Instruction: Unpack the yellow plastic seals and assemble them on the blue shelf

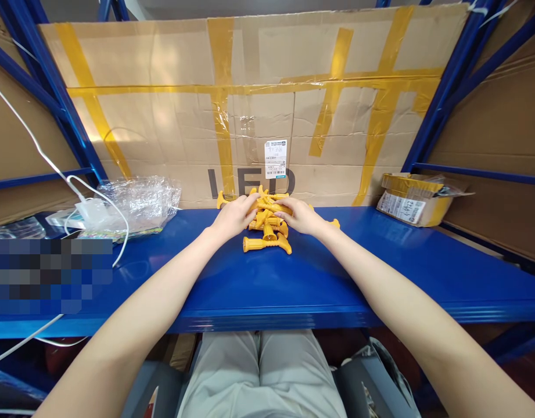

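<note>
A heap of yellow plastic hammer-shaped pieces (267,218) lies on the blue shelf top (258,284), in front of a big carton. My left hand (236,218) is curled against the heap's left side, its fingertips on the upper pieces. From the right, my right hand (302,216) closes its thumb and fingers around pieces near the top. Nearest to me, one piece (267,244) lies crosswise, its hollow handle end to the left and its curved head to the right. Another piece (221,200) sits behind my left hand. Which pieces each hand grips is partly hidden.
A taped cardboard carton (175,128) marked LED stands along the back. Bubble wrap (140,200) and a white cable (45,155) are at the left. A small open box (413,200) stands at the right. Blue metal posts (441,110) frame both sides.
</note>
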The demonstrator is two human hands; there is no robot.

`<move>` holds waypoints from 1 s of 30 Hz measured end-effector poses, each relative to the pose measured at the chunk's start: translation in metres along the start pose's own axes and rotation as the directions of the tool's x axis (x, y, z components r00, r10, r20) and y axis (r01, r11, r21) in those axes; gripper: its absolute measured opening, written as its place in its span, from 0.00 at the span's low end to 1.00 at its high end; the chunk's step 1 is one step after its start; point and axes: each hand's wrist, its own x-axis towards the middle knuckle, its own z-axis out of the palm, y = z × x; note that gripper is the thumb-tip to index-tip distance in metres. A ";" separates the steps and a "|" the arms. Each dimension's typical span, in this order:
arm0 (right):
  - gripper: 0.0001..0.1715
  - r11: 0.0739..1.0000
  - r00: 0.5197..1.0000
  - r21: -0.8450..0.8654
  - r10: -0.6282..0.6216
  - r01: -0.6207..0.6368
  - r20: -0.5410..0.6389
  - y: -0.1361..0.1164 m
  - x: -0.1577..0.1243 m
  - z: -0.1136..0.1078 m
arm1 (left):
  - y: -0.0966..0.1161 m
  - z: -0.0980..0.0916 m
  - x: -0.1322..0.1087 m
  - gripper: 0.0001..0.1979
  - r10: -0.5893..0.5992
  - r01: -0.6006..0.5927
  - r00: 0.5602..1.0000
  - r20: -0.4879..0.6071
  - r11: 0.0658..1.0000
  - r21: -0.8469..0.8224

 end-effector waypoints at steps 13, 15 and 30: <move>0.16 0.961 0.999 -0.273 -0.047 0.051 0.023 -0.019 -0.007 -0.007 | 0.011 -0.003 0.001 0.17 -0.118 0.117 0.992 0.045 0.993 0.023; 0.16 0.956 0.996 -0.290 -0.012 0.036 0.085 -0.020 -0.006 -0.006 | 0.011 -0.003 0.001 0.17 -0.116 0.114 0.991 0.061 0.993 0.028; 0.10 0.951 0.999 -0.309 -0.009 0.021 0.041 -0.020 -0.006 -0.008 | 0.012 -0.002 0.001 0.18 -0.164 0.158 0.984 0.077 0.985 0.072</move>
